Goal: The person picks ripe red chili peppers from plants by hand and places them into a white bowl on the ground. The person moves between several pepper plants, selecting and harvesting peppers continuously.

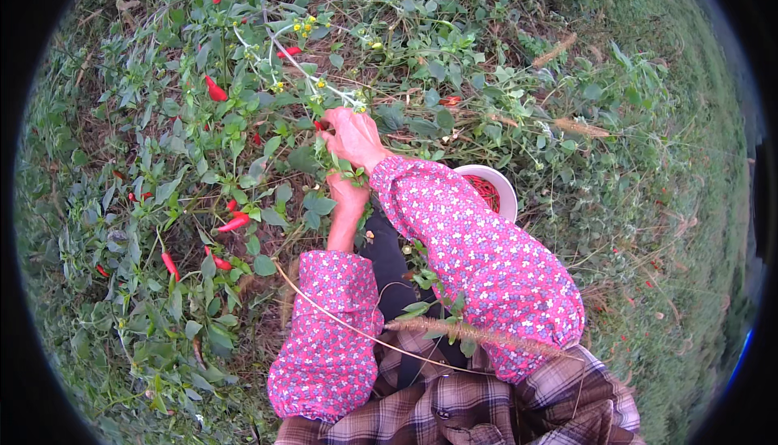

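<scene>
My right hand [354,136] is bent among the leaves, its fingertips at a small red chili pepper [318,125]; whether they grip it is not clear. Just below, my left hand [347,193] reaches up into the same plant, its fingers largely hidden by leaves and the other hand. Both forearms wear pink floral sleeves. Beneath the right forearm, partly covered by it, stands a white bucket [512,193] holding many red chili peppers [484,193]. More red peppers hang on plants to the left, among them one long pepper [234,222] and a thicker one [215,89].
Dense green plants and weeds surround me. A pale stem with yellow flowers [305,27] leans down toward my right hand. A dry grass stalk with a fuzzy seed head [480,332] crosses in front of my plaid clothing. Other seed heads [580,127] rise at right.
</scene>
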### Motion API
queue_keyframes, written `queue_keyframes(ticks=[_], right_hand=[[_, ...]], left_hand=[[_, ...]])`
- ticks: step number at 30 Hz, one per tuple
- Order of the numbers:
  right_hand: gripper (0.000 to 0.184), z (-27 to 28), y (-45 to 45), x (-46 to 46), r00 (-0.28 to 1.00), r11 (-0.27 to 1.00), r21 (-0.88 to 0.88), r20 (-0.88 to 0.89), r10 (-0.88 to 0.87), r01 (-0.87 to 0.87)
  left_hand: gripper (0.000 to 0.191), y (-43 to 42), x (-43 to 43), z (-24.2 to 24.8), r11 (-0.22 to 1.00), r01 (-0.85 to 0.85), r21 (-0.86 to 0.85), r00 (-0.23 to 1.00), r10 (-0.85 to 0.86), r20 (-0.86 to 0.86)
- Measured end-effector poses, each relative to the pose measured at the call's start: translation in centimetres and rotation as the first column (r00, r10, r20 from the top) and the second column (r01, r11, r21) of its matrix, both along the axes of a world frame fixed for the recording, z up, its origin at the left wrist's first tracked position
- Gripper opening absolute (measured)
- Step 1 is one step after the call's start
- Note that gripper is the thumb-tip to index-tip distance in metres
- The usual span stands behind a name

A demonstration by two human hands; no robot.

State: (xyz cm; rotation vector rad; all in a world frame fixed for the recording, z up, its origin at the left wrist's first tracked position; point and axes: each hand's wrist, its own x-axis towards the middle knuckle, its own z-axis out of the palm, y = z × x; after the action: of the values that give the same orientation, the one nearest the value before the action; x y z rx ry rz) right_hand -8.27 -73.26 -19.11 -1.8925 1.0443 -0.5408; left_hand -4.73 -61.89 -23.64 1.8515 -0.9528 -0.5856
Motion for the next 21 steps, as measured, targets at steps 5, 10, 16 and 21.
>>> queue_keyframes(ticks=[5,10,16,21], right_hand=[[0.021,-1.4,-0.9,-1.1,0.979,0.973,0.179,0.116,-0.168,0.146],[0.018,-3.3,0.3,-2.7,0.947,0.878,0.469,0.230,-0.223,0.093],[0.013,-3.5,1.7,-5.3,0.948,0.830,0.556,0.239,-0.208,0.042],[0.016,-4.5,2.5,-5.5,0.933,0.801,0.595,0.251,-0.260,0.063]], left_hand=[[0.006,-1.3,1.2,3.9,0.866,-0.442,-0.234,0.643,0.124,-0.756],[0.019,-2.5,2.4,3.7,0.982,-0.185,-0.038,0.953,0.170,-0.251],[0.017,-2.1,1.6,3.1,0.997,-0.041,0.064,0.999,0.040,0.016],[0.015,-1.3,3.4,-0.1,0.998,0.065,0.013,0.998,-0.065,-0.006]])
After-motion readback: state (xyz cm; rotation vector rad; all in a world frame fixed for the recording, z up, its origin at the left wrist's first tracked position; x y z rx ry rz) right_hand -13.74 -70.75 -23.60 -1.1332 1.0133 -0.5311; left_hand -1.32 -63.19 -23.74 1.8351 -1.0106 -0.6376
